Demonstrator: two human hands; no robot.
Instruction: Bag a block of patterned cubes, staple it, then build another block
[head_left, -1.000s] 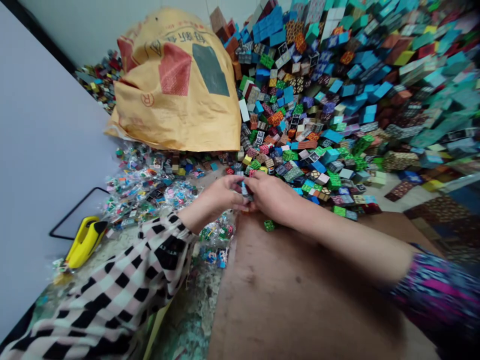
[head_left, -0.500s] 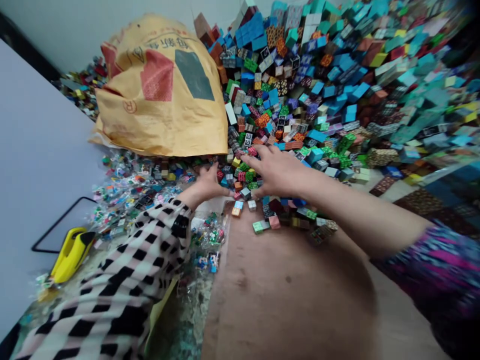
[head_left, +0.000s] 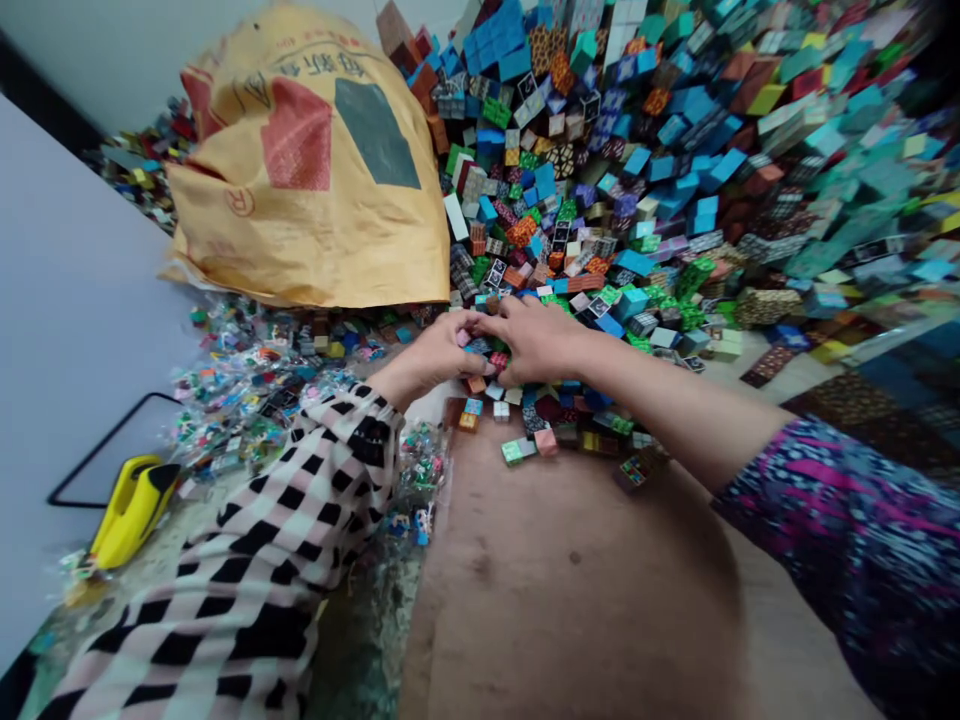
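My left hand [head_left: 441, 352], coming from a black-and-white checkered sleeve, curls its thumb and fingers around a few small blocks, a pink block [head_left: 463, 338] among them. Facing it, my right hand [head_left: 541, 342] is bent around the same little cluster, with a red block [head_left: 498, 360] by its thumb. The fingertips of both hands meet or nearly meet above the blocks, and some fingers are hidden. Just below, an orange block [head_left: 468, 422] and a white block [head_left: 500, 411] lie at the top edge of a brown board [head_left: 577, 570].
A large heap of colored blocks [head_left: 637, 210] spreads behind and to the right. A yellow printed sack [head_left: 300, 220] stands at the back left. Small bagged pieces [head_left: 247, 370] lie below it, and a yellow-and-black tool [head_left: 133, 510] rests at the far left.
My left hand has moved right and slightly up, toward my right hand. The gap between them has closed around small blocks, and the fingers are more curled. The view has shifted slightly.
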